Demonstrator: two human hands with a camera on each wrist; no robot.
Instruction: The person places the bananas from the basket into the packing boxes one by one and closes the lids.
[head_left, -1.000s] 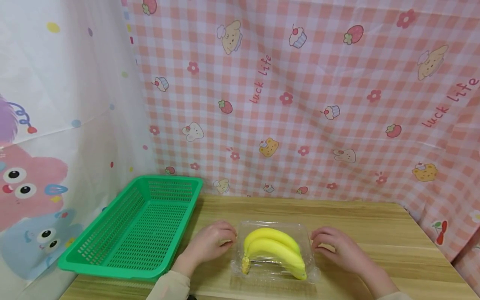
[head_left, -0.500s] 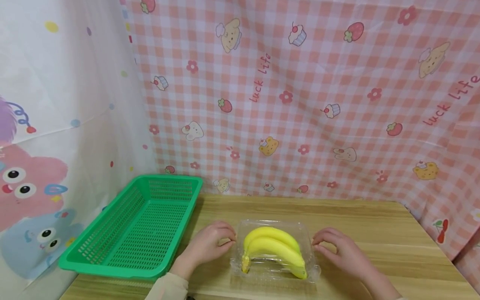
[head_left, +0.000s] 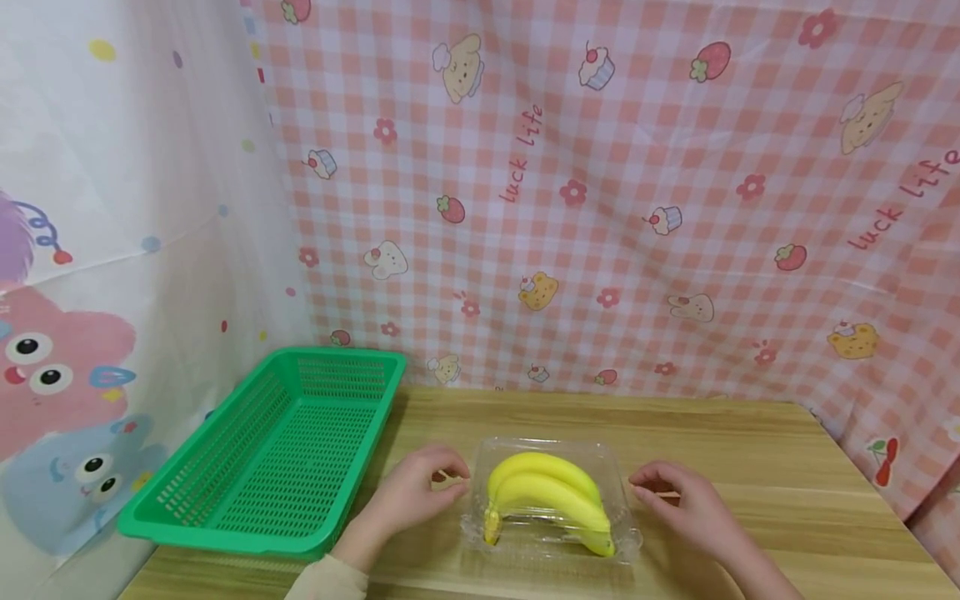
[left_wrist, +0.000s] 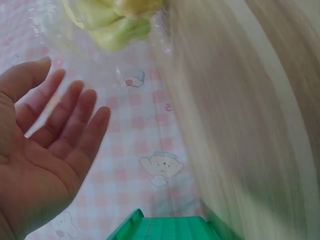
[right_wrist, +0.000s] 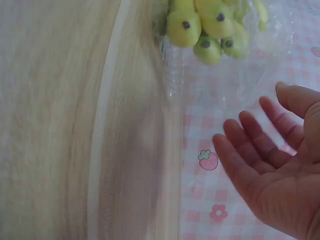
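A clear plastic clamshell box (head_left: 555,445) stands on the wooden table, with a bunch of yellow bananas (head_left: 547,492) inside it. Just off the box's left side is my left hand (head_left: 422,492), relaxed and holding nothing. My right hand (head_left: 681,504) hovers a little off the opposite side, also without anything in it. The left wrist view has the left hand (left_wrist: 55,135) with loosely bent fingers, apart from the bananas (left_wrist: 117,25) above. In the right wrist view, a gap separates the right hand (right_wrist: 272,160) from the dark-tipped banana ends (right_wrist: 207,32).
A green plastic basket (head_left: 285,546) with slotted walls stands on the table (head_left: 720,433) at the left. Behind the table hangs a pink checked curtain (head_left: 600,158). A white cloth with cartoon figures (head_left: 172,275) hangs along the left side.
Both hands have drawn slightly away from the box's sides, the left to the left and the right to the right, their fingers loosening. Box, bananas and basket stay put.
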